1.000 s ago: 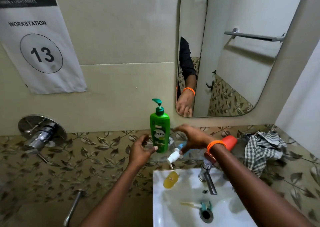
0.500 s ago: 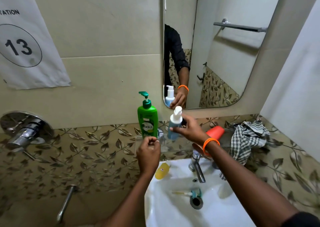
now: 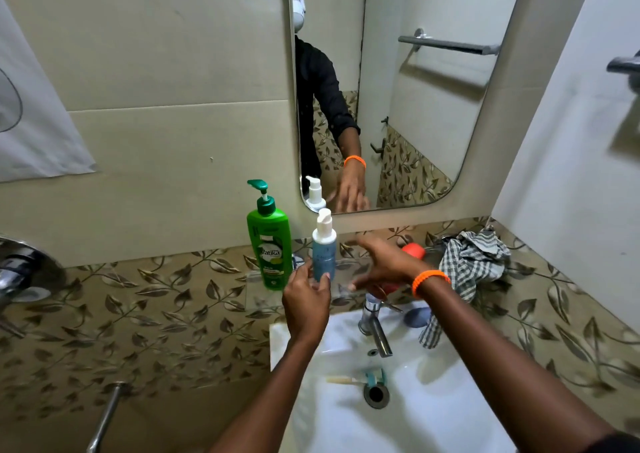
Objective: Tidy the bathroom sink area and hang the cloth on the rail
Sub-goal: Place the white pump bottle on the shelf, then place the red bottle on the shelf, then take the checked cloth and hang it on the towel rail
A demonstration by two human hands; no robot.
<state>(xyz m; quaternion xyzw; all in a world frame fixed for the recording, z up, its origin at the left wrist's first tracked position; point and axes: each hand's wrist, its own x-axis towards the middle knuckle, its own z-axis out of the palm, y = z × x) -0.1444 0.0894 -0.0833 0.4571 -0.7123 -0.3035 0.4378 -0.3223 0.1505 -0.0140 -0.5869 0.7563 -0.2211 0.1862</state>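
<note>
Cloth (image 3: 474,262) is looking limp and light; I'm judging its bunched middle best, left hand (image 3: 306,298) fingering the blue bottle (image 3: 324,255), right hand (image 3: 384,265) spread, empty.

A bathroom. A white sink (image 3: 433,418) with tap (image 3: 375,328) sits below a wall mirror (image 3: 415,106). Leaf-patterned tiles (image 3: 156,314) line the wall.

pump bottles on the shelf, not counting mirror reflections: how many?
2. The tall green plastic pump bottle stands upright on the clear shelf, at its left. The slimmer blue bottle with white pump stands just right of it, at the left hand's fingertips. Others could be hidden behind the hands.
</note>
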